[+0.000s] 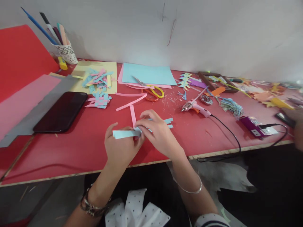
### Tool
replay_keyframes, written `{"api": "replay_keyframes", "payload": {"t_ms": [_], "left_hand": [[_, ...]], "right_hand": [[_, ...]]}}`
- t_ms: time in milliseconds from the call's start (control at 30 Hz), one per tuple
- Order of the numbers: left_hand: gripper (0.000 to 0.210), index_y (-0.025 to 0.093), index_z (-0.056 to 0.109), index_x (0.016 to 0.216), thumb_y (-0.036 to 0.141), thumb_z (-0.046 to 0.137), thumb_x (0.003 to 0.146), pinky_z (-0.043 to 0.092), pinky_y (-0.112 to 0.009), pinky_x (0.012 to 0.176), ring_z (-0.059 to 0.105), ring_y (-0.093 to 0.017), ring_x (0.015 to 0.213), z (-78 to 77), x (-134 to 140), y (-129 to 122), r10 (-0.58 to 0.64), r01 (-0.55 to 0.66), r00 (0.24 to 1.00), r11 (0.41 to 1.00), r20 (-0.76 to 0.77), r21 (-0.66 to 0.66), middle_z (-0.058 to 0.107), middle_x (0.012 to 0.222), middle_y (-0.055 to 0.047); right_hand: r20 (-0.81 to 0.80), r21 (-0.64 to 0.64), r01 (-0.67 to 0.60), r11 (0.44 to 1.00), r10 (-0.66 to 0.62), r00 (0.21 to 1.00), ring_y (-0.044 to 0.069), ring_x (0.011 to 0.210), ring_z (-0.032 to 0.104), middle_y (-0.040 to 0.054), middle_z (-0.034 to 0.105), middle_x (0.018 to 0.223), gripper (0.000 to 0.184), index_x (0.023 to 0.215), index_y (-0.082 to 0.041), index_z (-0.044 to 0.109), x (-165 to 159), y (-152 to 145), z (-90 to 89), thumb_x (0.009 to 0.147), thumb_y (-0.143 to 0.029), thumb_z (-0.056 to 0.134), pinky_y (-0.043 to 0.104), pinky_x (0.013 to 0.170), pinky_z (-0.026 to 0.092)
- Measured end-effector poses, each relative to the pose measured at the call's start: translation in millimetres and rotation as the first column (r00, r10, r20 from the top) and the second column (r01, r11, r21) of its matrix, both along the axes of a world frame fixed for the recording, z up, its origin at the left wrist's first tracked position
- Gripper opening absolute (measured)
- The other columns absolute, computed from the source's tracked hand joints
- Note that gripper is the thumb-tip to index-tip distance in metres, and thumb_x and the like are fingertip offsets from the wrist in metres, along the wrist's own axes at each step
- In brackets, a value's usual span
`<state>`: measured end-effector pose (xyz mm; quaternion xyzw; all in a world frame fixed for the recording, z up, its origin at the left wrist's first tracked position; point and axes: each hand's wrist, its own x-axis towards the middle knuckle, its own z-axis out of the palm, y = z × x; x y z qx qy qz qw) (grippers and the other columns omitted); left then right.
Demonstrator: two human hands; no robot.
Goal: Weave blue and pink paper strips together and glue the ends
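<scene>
Close to the table's front edge, my left hand [121, 146] is closed on a light blue paper strip [125, 134] that sticks out to the left. My right hand [158, 130] pinches the same paper where the strips meet; the fingertips hide how they join. More light blue strip ends [169, 121] show beyond the right fingers. A pink paper strip [133, 115] runs away from the fingers, and further pink strips [131, 102] lie just behind it. To the left rests a woven pink-and-blue paper piece [101, 100].
Scissors [156, 91] lie by blue paper sheets [149, 74]. A pink glue gun [195, 107] trails its cord to a purple power strip [254, 126]. A phone [61, 112], paper scraps [98, 78] and a pen cup [67, 53] are leftward. Another person's hand [293, 115] is at far right.
</scene>
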<state>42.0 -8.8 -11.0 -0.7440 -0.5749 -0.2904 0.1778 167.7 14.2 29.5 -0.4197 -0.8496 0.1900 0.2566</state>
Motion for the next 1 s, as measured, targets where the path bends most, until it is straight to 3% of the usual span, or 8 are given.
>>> {"api": "replay_keyframes", "payload": {"t_ms": [200, 333, 433, 500, 567, 700, 833, 1000], "left_hand": [[0.034, 0.019, 0.058, 0.052, 0.028, 0.042, 0.080, 0.043, -0.035, 0.075, 0.052, -0.016, 0.041, -4.2, -0.3, 0.6, 0.056, -0.056, 0.998, 0.998, 0.038, -0.007, 0.056, 0.041, 0.000], [0.032, 0.018, 0.058, 0.052, 0.024, 0.042, 0.078, 0.043, -0.036, 0.073, 0.052, -0.016, 0.041, -3.0, 0.2, 1.1, 0.063, -0.063, 0.998, 0.998, 0.011, -0.004, 0.056, 0.041, -0.001], [0.034, 0.017, 0.057, 0.049, 0.023, 0.042, 0.078, 0.044, -0.035, 0.067, 0.049, -0.016, 0.038, -1.4, 1.0, 1.2, 0.073, -0.072, 0.997, 0.997, -0.024, 0.025, 0.054, 0.038, -0.002], [0.037, 0.017, 0.056, 0.046, 0.025, 0.041, 0.079, 0.044, -0.034, 0.063, 0.047, -0.016, 0.036, -0.8, 1.2, 0.9, 0.077, -0.076, 0.997, 0.997, -0.027, 0.034, 0.051, 0.036, -0.002], [0.038, 0.018, 0.055, 0.046, 0.026, 0.041, 0.080, 0.043, -0.034, 0.062, 0.046, -0.015, 0.035, -0.8, 1.1, 0.6, 0.077, -0.077, 0.997, 0.997, -0.015, 0.025, 0.051, 0.036, -0.002], [0.036, 0.018, 0.056, 0.047, 0.027, 0.042, 0.079, 0.044, -0.033, 0.065, 0.047, -0.015, 0.036, -1.3, 0.8, 0.6, 0.087, -0.087, 0.996, 0.996, -0.004, 0.003, 0.053, 0.037, -0.001], [0.036, 0.018, 0.056, 0.047, 0.027, 0.043, 0.079, 0.043, -0.033, 0.068, 0.047, -0.014, 0.036, -1.2, 0.9, 0.4, 0.074, -0.074, 0.997, 0.997, 0.007, 0.013, 0.052, 0.036, 0.000], [0.034, 0.018, 0.055, 0.046, 0.025, 0.045, 0.077, 0.043, -0.031, 0.070, 0.052, -0.015, 0.041, -3.0, 0.7, -0.7, 0.069, -0.067, 0.997, 0.995, -0.026, 0.077, 0.054, 0.038, -0.001]], "right_hand": [[-0.015, -0.036, -0.095, 0.995, 0.095, 0.995, 0.011, 0.084, 0.050, 0.0039, 0.052, 0.092, 0.024, 0.088, -0.018, 0.059, 3.0, 0.4, -1.0, 0.085, -0.012, 0.036, 0.023, 0.076, 0.042], [-0.014, -0.021, -0.106, 0.994, 0.105, 0.994, 0.013, 0.093, 0.051, 0.0048, 0.054, 0.099, 0.027, 0.098, -0.019, 0.056, 11.6, 3.7, 1.4, 0.083, -0.010, 0.036, 0.027, 0.082, 0.042], [0.058, 0.054, 0.097, 0.994, -0.100, 0.993, 0.018, 0.102, 0.049, 0.0065, 0.055, 0.107, 0.035, 0.111, -0.020, 0.050, 25.7, 6.4, -3.0, 0.081, -0.008, 0.036, 0.034, 0.088, 0.039], [0.181, 0.109, 0.332, 0.937, -0.347, 0.920, 0.023, 0.104, 0.047, 0.0103, 0.055, 0.108, 0.035, 0.117, -0.017, 0.047, 35.7, 7.5, -10.3, 0.082, -0.014, 0.039, 0.041, 0.086, 0.039], [0.314, 0.127, 0.454, 0.882, -0.470, 0.825, 0.028, 0.105, 0.045, 0.0146, 0.053, 0.109, 0.037, 0.118, -0.013, 0.046, 43.3, 8.1, -18.3, 0.082, -0.020, 0.043, 0.044, 0.083, 0.039], [0.441, 0.090, 0.461, 0.883, -0.450, 0.776, 0.029, 0.103, 0.046, 0.0159, 0.053, 0.110, 0.032, 0.111, -0.011, 0.052, 48.5, 11.0, -24.3, 0.083, -0.025, 0.046, 0.043, 0.079, 0.040], [0.467, 0.045, 0.439, 0.898, -0.407, 0.785, 0.025, 0.095, 0.051, 0.0099, 0.057, 0.099, 0.017, 0.095, -0.014, 0.057, 47.1, 15.9, -18.6, 0.082, -0.019, 0.047, 0.042, 0.080, 0.038], [0.475, 0.086, 0.446, 0.891, -0.431, 0.768, 0.026, 0.097, 0.047, 0.0111, 0.055, 0.098, 0.012, 0.084, -0.014, 0.056, 45.8, 14.5, -19.2, 0.081, -0.018, 0.045, 0.040, 0.079, 0.037]]}}
